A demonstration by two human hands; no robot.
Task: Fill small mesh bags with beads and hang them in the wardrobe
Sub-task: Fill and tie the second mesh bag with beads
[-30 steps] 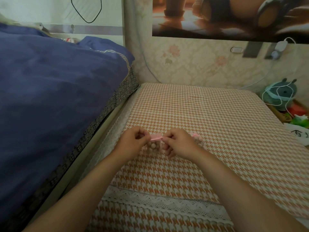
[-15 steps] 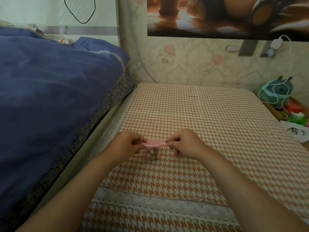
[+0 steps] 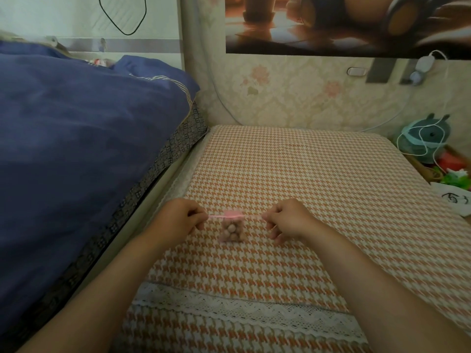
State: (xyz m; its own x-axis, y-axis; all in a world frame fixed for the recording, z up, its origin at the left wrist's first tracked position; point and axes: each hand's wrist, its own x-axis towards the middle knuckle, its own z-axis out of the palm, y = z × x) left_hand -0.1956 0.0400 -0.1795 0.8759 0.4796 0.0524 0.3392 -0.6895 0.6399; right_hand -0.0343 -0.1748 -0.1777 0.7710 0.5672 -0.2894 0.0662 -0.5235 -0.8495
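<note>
A small pink mesh bag (image 3: 231, 229) full of round pale beads hangs upright between my hands, its bottom touching the houndstooth tablecloth (image 3: 293, 174). Its gathered top is cinched, and a thin pink drawstring (image 3: 252, 215) runs out taut to both sides. My left hand (image 3: 179, 219) pinches the left end of the string. My right hand (image 3: 288, 217) pinches the right end. The two hands are apart, one on each side of the bag.
A bed with a dark blue duvet (image 3: 76, 149) runs along the left of the table. At the right edge stand a teal round gadget wrapped in white cable (image 3: 424, 137), some red and green items (image 3: 456, 169) and a white paper (image 3: 456, 200). The wallpapered wall is behind.
My hands have moved apart sideways, pulling the pink drawstring out on both sides. The bag's mouth has drawn shut and the bead-filled bag now shows fully between the hands.
</note>
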